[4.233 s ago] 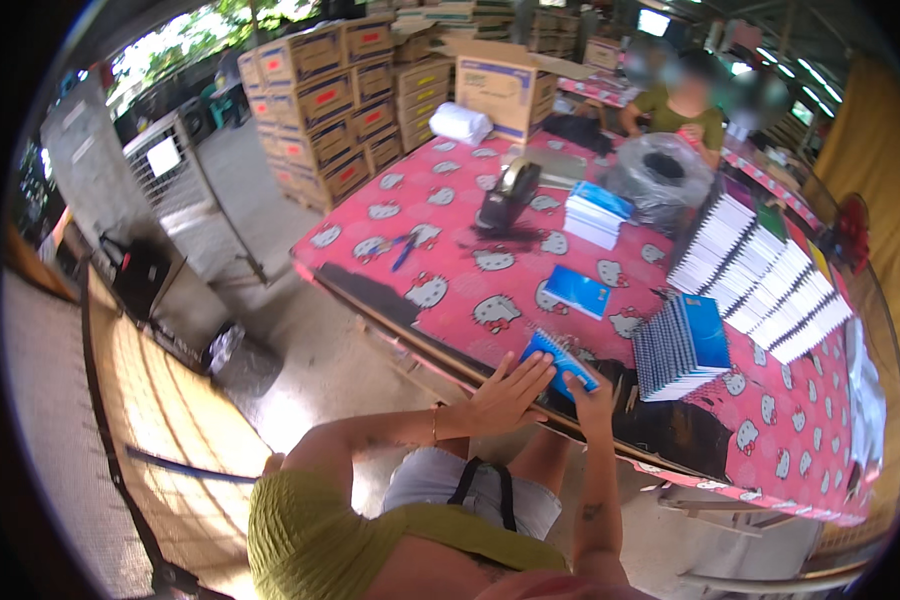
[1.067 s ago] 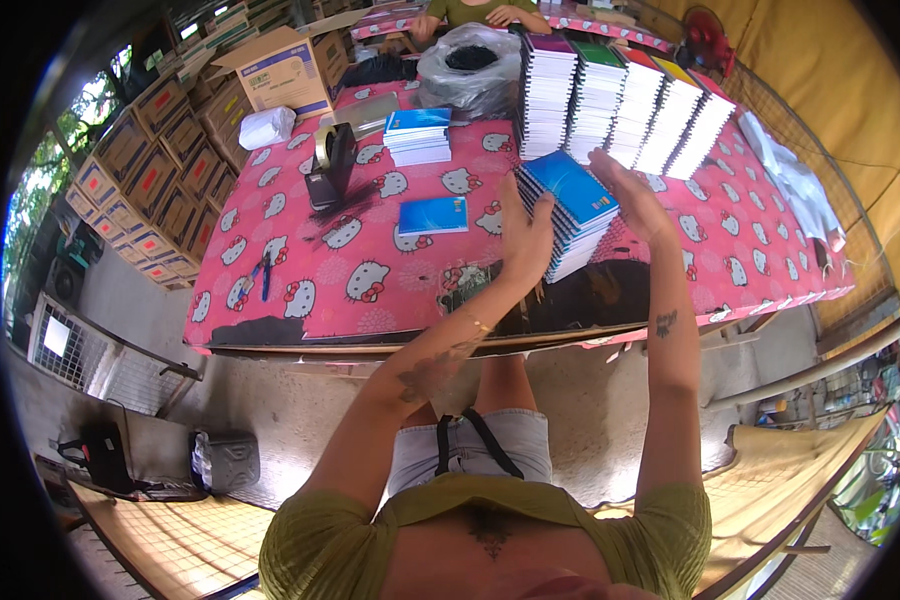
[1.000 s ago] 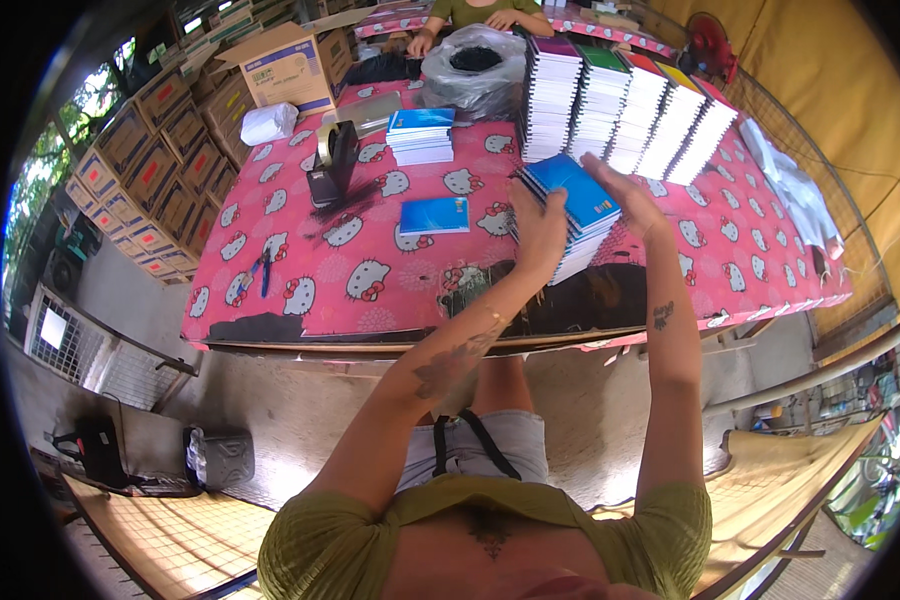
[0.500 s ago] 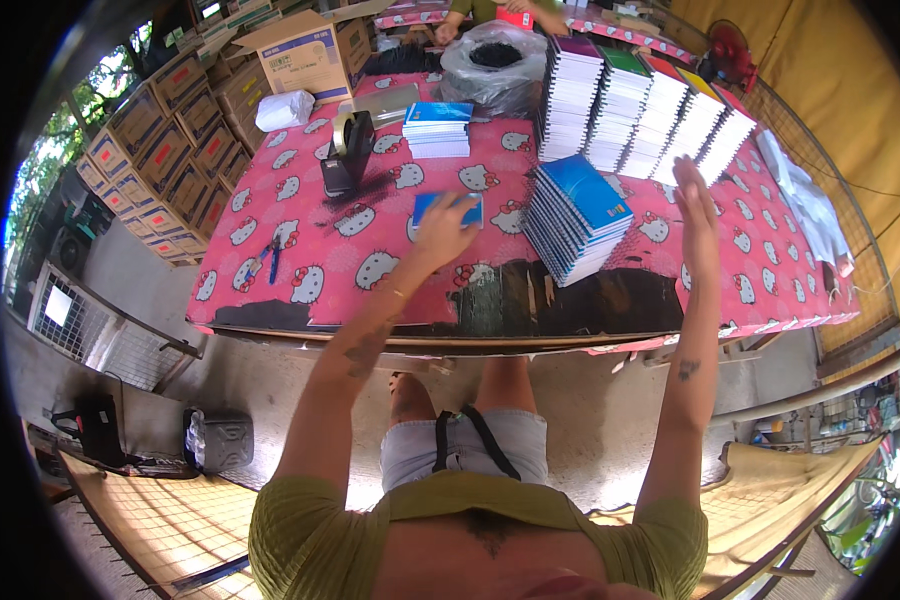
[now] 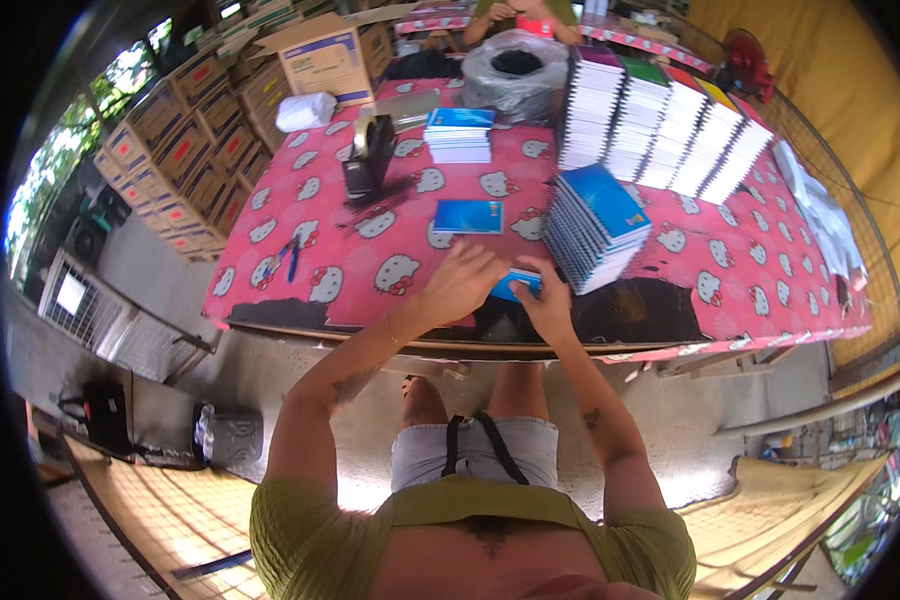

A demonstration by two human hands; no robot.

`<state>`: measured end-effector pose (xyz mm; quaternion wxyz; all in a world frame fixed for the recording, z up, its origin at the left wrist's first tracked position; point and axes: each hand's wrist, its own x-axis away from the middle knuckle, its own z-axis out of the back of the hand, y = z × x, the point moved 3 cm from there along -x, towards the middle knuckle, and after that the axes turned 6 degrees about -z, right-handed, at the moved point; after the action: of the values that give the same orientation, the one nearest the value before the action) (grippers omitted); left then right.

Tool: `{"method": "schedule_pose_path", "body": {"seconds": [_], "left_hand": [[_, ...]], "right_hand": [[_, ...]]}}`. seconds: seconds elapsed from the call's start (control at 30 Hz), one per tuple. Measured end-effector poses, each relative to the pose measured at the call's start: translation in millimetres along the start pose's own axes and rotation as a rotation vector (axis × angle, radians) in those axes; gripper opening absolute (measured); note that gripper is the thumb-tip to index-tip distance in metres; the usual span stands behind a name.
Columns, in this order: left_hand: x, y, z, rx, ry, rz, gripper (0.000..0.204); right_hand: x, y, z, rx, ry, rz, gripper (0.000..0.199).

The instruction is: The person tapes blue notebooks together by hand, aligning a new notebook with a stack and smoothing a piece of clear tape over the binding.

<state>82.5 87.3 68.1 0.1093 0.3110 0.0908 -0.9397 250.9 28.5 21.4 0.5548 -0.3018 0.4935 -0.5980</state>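
Note:
At the table's front edge, a small blue notebook [image 5: 516,283] is between my two hands. My left hand [image 5: 467,277] has its fingers bent at the notebook's left side, its fingertips partly hidden. Gripping the right side, my right hand [image 5: 549,303] lays its thumb over the blue cover. Just beyond them a blue booklet [image 5: 468,217] lies flat on the table. To the right of my right hand stands a leaning stack of blue spiral notebooks [image 5: 598,228]. Farther back is a low pile of blue-covered booklets [image 5: 460,136].
A black tape dispenser [image 5: 369,158] and pens [image 5: 293,259] lie on the left of the pink patterned table [image 5: 355,275]. Tall stacks of spiral notebooks [image 5: 660,125] and a plastic-wrapped black coil [image 5: 515,80] stand behind. Cartons [image 5: 185,150] are piled left; another person [image 5: 520,15] works across.
My left hand has left the flat blue booklet and come nearer the front edge. My right hand has swung in from the right, and a blue notebook is now between both hands.

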Motion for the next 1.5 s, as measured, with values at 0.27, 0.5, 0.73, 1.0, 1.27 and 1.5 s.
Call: {"method": "schedule_pose_path", "body": {"seconds": [0.27, 0.5, 0.73, 1.0, 1.27, 1.5], "left_hand": [[125.3, -197.9, 23.0, -0.416, -0.039, 0.568, 0.015], [106.0, -175.7, -10.6, -0.364, -0.009, 0.502, 0.017], [111.1, -168.0, -5.1, -0.422, -0.101, 0.603, 0.018], [73.0, -128.2, 11.3, -0.187, 0.211, 0.552, 0.019], [93.3, -24.5, 7.6, 0.678, 0.389, 0.927, 0.024], [81.0, -10.1, 52.1, 0.574, 0.319, 0.993, 0.024]], "right_hand": [[-3.5, 3.4, -52.0, -0.33, -0.066, 0.082, 0.034], [-8.3, 11.9, -37.1, -0.297, -0.129, 0.054, 0.029], [-2.6, -3.2, -33.2, -0.22, -0.175, 0.046, 0.032], [0.4, 3.8, -30.9, -0.257, -0.163, 0.095, 0.031], [3.4, -2.4, -40.7, -0.27, -0.189, 0.134, 0.034], [9.8, -4.8, -36.9, -0.309, -0.185, 0.154, 0.034]]}}
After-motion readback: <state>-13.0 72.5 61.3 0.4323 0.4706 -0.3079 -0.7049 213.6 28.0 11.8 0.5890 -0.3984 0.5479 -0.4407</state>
